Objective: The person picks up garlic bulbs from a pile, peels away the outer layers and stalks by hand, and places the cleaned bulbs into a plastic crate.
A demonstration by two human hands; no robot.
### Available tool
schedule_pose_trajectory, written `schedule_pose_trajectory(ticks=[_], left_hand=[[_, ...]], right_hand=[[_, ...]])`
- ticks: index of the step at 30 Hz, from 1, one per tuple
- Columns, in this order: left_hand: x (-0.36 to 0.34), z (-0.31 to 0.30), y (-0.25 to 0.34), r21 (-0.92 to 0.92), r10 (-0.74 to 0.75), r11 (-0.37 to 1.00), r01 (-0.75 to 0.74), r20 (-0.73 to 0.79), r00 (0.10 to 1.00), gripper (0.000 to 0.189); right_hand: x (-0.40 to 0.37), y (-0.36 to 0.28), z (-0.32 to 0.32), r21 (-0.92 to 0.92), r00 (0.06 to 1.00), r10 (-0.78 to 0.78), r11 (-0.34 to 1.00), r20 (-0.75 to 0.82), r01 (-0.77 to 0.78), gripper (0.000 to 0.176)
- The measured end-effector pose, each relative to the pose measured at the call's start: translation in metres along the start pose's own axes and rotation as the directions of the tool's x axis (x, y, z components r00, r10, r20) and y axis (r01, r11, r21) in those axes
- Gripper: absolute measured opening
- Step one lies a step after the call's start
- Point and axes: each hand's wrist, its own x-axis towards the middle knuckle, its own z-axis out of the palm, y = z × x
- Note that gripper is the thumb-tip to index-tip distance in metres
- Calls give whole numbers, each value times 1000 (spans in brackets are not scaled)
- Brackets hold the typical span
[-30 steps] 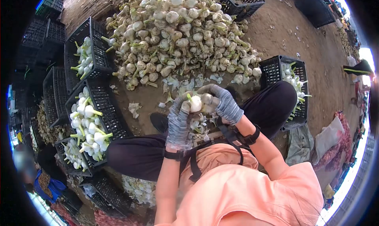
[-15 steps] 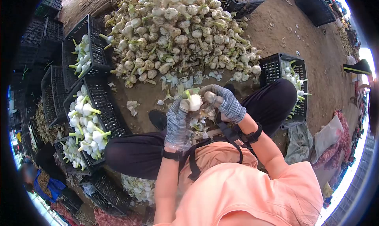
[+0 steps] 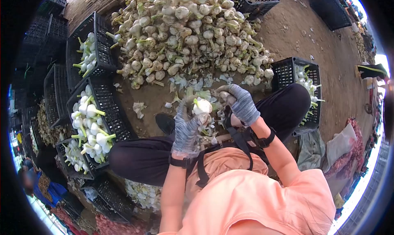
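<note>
My left hand (image 3: 186, 126), in a grey knit glove, is closed around a white garlic bulb (image 3: 202, 107) with a short green stem stub. My right hand (image 3: 241, 104), gloved alike, is just to the right of the bulb and apart from it. Its fingers are curled together; whatever is between them cannot be made out. Loose garlic skins (image 3: 207, 132) lie below and between the hands. Beyond them rises a big heap of untrimmed, soil-stained garlic (image 3: 184, 40).
Black crates (image 3: 111, 107) holding cleaned white garlic stand on my left, and another crate (image 3: 290, 72) by my right knee. Shed skins (image 3: 193, 84) litter the ground before the heap. Sacks (image 3: 341, 146) lie at right. Another person (image 3: 47, 187) is at far left.
My right hand has drawn away from the bulb to the right. The bulb stays in my left hand and now looks whiter, with more of it exposed.
</note>
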Motion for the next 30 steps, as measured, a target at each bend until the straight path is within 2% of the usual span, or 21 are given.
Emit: schedule_pose_trajectory(ticks=[2,3,4,6,8,10,11,12,13,14,15,16,18,20,22,24,26,28,30], left_hand=[[4,-4,-9,59,40,998,-38,-32,999,56],[6,-2,-10,121,89,989,-81,-55,995,55],[5,0,-10,121,89,989,-83,-53,995,55],[2,4,-6,111,103,989,-99,-38,994,54],[2,2,-4,118,107,988,-104,-25,994,54],[2,0,-4,123,110,986,-108,-9,994,54],[1,-1,-4,62,82,995,-83,16,996,51],[2,-1,-3,1,57,998,-57,44,997,49],[2,-2,-4,0,59,998,-59,46,997,49],[3,-4,-5,-39,0,999,2,48,999,55],[3,-4,-5,-78,-61,995,64,51,997,62],[3,-3,-5,-79,-62,995,66,48,997,62],[3,3,-4,-70,-70,995,71,24,997,65],[5,-2,-11,-48,-62,997,64,45,997,66],[6,-3,-9,-25,-50,998,52,59,997,67],[4,-4,-4,31,-113,993,111,77,991,66],[4,-7,-7,3,-104,995,104,49,993,66],[5,-3,-6,-29,-95,995,96,31,995,66],[5,2,-2,-20,-44,999,45,34,998,62]], right_hand=[[-8,-17,2,146,993,-69,988,94,55,18],[-13,-42,3,221,978,137,960,158,-170,22],[-14,-39,7,221,978,135,961,156,-168,22],[-14,-32,15,123,981,-89,990,170,69,27],[-14,-35,11,102,980,-72,993,183,54,29],[-11,-38,8,140,981,33,988,191,-61,27],[-4,-36,6,-52,975,-212,975,73,216,22],[0,-28,5,-53,975,-212,975,73,216,22],[3,-18,3,61,998,-64,996,4,64,19],[5,-10,-1,182,995,90,980,-44,-80,17],[5,-14,-4,53,997,-53,997,-63,57,16],[3,-17,-3,52,997,-51,997,-61,54,16],[-3,-27,1,101,995,-18,995,96,9,15],[-7,-24,9,138,969,-150,983,198,124,23],[-4,-36,5,252,933,132,942,336,-224,25],[-1,-31,2,311,921,110,921,373,-236,25],[-2,-28,-1,369,911,88,895,403,-250,25],[-4,-36,-6,391,887,243,829,391,-400,26],[-6,-37,-7,409,883,270,807,385,-426,26]])
